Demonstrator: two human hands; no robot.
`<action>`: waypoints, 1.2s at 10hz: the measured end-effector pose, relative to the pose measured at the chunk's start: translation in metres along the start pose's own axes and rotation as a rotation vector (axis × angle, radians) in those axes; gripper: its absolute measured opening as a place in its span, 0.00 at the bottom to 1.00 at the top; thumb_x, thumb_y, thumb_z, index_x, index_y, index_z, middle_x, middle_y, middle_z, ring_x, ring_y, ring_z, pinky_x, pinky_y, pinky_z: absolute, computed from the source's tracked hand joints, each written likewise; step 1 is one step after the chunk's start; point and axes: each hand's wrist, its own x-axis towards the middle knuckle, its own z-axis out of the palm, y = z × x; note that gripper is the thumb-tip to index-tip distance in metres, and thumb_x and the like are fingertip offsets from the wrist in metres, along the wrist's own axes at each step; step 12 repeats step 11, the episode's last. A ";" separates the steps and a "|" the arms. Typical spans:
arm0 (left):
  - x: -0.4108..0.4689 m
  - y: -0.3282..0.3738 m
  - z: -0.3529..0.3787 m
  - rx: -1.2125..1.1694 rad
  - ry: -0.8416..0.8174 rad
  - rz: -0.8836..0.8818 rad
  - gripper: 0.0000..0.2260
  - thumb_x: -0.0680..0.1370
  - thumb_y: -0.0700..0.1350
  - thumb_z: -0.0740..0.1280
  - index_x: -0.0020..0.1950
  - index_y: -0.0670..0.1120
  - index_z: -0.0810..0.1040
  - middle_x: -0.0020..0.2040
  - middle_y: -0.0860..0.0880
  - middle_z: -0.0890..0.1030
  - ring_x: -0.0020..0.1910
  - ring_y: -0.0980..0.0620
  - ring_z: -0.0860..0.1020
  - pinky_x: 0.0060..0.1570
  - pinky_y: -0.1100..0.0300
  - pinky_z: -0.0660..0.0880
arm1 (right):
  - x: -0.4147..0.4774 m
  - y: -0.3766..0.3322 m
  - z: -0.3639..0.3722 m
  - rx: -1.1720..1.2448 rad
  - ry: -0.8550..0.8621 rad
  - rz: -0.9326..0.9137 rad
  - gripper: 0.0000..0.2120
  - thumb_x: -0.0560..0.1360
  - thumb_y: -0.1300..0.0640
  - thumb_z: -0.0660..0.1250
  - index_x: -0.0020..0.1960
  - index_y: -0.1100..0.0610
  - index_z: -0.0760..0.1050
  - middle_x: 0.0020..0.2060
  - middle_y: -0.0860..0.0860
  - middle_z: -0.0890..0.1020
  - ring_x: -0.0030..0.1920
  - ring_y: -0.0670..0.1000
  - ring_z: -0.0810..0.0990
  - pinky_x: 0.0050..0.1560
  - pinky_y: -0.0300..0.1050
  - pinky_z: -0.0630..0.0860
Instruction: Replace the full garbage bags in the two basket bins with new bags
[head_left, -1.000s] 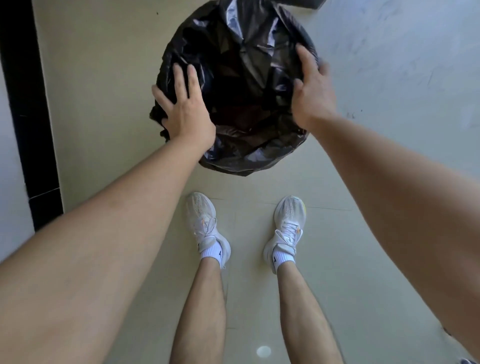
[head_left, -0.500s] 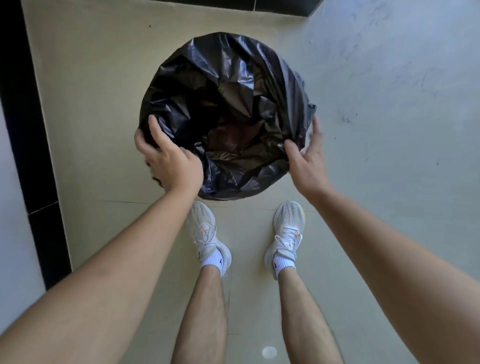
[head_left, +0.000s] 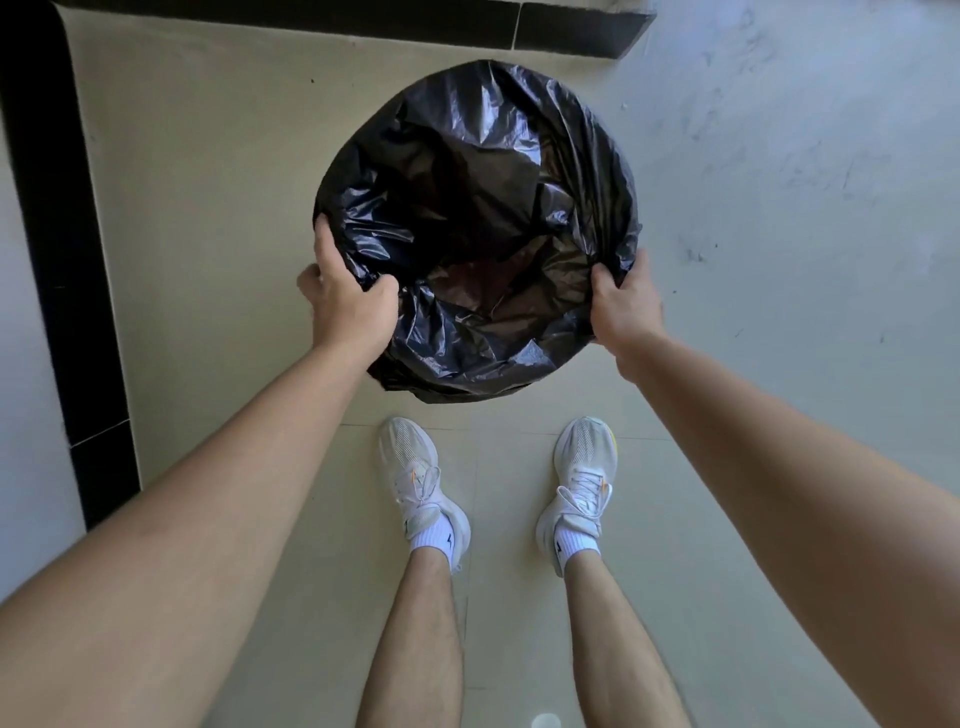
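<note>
**Black bag, mouth held open**

Black garbage bag (head_left: 478, 228): on the beige tiled floor (head_left: 208, 208), in front of two white sneakers (head_left: 421, 483), mouth spread round and wide. Left hand (head_left: 348, 306): fingers clenched on the near-left rim. Right hand (head_left: 626, 306): fingers curled over the near-right rim. Black skirting (head_left: 47, 260) borders the floor's left and far edges.

indoor room corner, likely home: beige tiled floor (head_left: 218, 218), black skirting (head_left: 52, 260) (glossy tile).
</note>
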 end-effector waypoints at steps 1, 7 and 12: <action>-0.006 0.000 0.006 -0.132 -0.052 0.145 0.42 0.73 0.35 0.60 0.79 0.54 0.39 0.76 0.49 0.60 0.70 0.53 0.67 0.71 0.61 0.62 | 0.005 -0.009 0.000 -0.021 0.059 -0.053 0.20 0.81 0.53 0.56 0.72 0.47 0.63 0.53 0.46 0.75 0.54 0.53 0.74 0.56 0.46 0.72; -0.011 0.006 0.025 0.372 -0.006 0.497 0.34 0.82 0.44 0.58 0.78 0.35 0.40 0.78 0.38 0.34 0.79 0.42 0.46 0.76 0.52 0.52 | -0.021 -0.026 0.010 -0.491 0.105 -0.538 0.31 0.84 0.52 0.50 0.80 0.61 0.39 0.80 0.53 0.37 0.79 0.51 0.50 0.64 0.36 0.64; -0.019 0.002 0.004 0.729 0.161 0.654 0.32 0.82 0.57 0.53 0.79 0.40 0.51 0.80 0.39 0.46 0.78 0.37 0.49 0.72 0.39 0.55 | -0.026 -0.031 -0.030 -0.794 0.070 -0.641 0.35 0.82 0.40 0.50 0.81 0.56 0.42 0.79 0.57 0.38 0.76 0.62 0.59 0.71 0.55 0.64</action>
